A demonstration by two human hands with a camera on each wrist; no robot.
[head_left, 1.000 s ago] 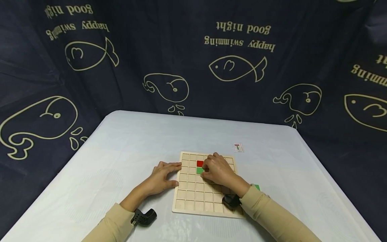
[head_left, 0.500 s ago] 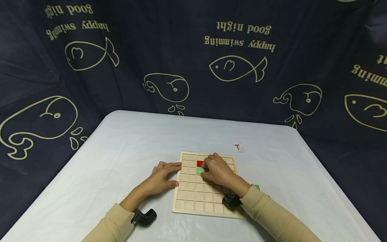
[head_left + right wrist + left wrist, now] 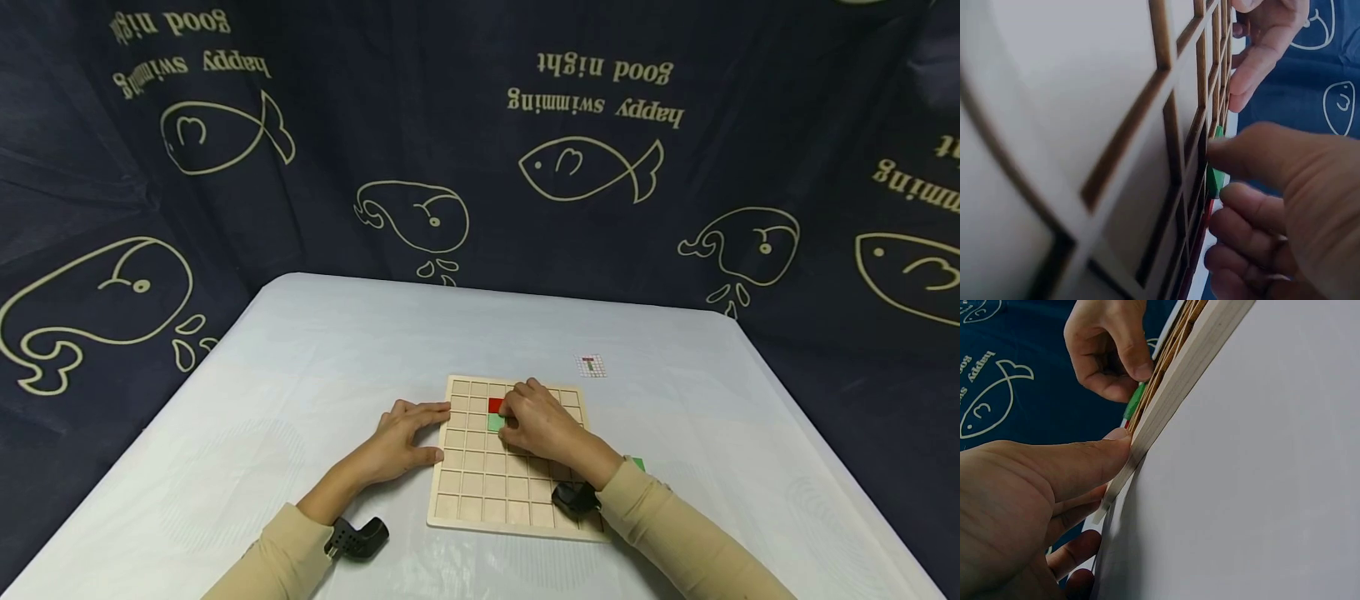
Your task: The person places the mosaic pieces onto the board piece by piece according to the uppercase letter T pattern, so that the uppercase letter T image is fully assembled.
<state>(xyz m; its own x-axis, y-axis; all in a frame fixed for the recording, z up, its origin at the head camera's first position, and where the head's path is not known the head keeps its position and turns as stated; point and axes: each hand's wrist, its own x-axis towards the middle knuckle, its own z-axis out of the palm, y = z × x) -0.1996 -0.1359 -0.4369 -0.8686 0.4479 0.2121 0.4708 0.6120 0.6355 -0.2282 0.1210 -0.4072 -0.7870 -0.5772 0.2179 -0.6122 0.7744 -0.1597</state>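
Note:
A pale wooden grid board (image 3: 472, 483) lies on the white table. My left hand (image 3: 397, 446) touches its left edge, the fingers fairly straight and the thumb lower down. Over the upper middle of the board, my right hand (image 3: 543, 421) pinches a green tile (image 3: 496, 422) between thumb and fingertips. That tile (image 3: 1217, 169) stands a little proud of the grid in the right wrist view. Directly above it in the head view, a red piece (image 3: 496, 405) sits in the grid; its right part is hidden behind the right hand.
A small printed card (image 3: 591, 366) with a red and green T pattern lies beyond the board's upper right corner. Another green piece (image 3: 637, 463) shows partly behind the right sleeve. A dark printed curtain (image 3: 480, 125) hangs behind the table.
The green tile looks paler than one second ago. Both hands and the board have stayed almost in place.

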